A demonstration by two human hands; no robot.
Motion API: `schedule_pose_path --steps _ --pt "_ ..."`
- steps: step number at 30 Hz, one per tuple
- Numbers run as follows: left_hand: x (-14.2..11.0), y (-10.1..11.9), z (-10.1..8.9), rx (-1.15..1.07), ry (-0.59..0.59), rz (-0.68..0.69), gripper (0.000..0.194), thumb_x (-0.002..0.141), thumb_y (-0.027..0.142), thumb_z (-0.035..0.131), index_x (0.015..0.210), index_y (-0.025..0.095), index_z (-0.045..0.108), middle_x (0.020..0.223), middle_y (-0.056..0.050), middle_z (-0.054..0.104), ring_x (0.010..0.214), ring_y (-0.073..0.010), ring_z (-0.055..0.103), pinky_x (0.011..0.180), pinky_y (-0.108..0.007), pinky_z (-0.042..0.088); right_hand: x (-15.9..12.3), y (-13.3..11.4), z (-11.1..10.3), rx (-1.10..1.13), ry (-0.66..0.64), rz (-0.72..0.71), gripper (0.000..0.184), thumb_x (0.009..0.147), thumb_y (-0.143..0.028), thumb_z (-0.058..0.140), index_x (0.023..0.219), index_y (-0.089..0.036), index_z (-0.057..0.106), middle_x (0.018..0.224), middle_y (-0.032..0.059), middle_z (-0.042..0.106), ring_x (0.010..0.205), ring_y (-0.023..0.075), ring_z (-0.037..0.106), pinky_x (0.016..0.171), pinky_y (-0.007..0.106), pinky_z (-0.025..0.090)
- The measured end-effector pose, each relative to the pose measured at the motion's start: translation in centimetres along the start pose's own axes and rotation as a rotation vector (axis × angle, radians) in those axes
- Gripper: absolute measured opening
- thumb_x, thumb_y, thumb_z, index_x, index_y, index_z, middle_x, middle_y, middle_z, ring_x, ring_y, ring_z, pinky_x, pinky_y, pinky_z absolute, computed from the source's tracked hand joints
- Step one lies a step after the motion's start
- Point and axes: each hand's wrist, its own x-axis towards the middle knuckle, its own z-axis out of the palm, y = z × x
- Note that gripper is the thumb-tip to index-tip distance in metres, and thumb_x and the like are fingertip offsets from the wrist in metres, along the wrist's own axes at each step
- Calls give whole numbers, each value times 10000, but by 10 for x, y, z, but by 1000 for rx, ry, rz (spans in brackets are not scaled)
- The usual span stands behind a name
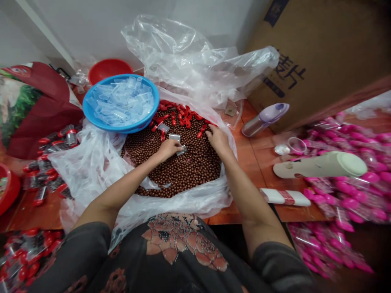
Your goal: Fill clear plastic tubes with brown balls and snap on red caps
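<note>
My left hand [168, 149] is closed on a small clear plastic tube [182, 150] just above a bed of shiny brown balls [171, 171]. Another clear tube [174, 137] lies by its fingers, and a third piece [163, 127] rests farther back. At the right side of the heap, my right hand [218, 140] has its fingers bent and slightly apart, their tips beside a red plastic cap [201, 131]. Whether they touch it is unclear. More red caps [185, 116] are scattered over the back of the balls. A white plastic bag [189, 205] surrounds the heap.
A blue basin [88, 116] of clear tubes stands at back left, before a red basin [106, 67]. Red-capped filled tubes [39, 195] lie left. Rightward are a purple-lidded flask [264, 118], a pale green bottle [317, 165], pink-capped packs [351, 191] and a large carton [320, 49].
</note>
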Motion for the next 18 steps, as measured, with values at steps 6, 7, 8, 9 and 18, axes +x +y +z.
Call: schedule_pose_path --steps 6,7,8,9,18 --pt "19 6 21 -172 -14 -23 231 745 338 724 901 173 766 843 -46 727 789 -189 634 702 -273 471 3 -5 5 -61 -41 -87 472 905 -435 541 1309 -195 589 1221 149 641 1118 301 576 995 444 429" --pt "20 5 24 -217 -25 -25 248 748 348 721 916 169 760 841 -45 722 763 -180 631 670 -265 474 4 -7 6 -65 -43 -105 460 903 -425 548 1300 -198 595 1215 145 641 1112 298 573 992 441 428" --pt "21 4 27 -266 -34 -31 269 748 360 721 931 165 753 842 -45 718 737 -171 627 638 -257 476 4 -9 6 -64 -49 -128 434 902 -407 553 1279 -201 608 1205 137 645 1101 292 573 986 436 429" --pt "21 3 30 -315 -39 -40 292 742 369 727 943 159 745 842 -44 714 713 -163 622 609 -250 477 4 -11 6 -58 -56 -153 397 900 -386 557 1246 -204 626 1192 126 652 1084 284 574 978 429 431" --pt "17 8 40 -778 -117 -115 284 677 268 796 900 107 727 775 -46 702 654 -136 611 569 -247 500 2 -15 7 74 -32 -130 162 829 -346 608 758 -205 644 833 50 696 831 222 586 846 366 450"
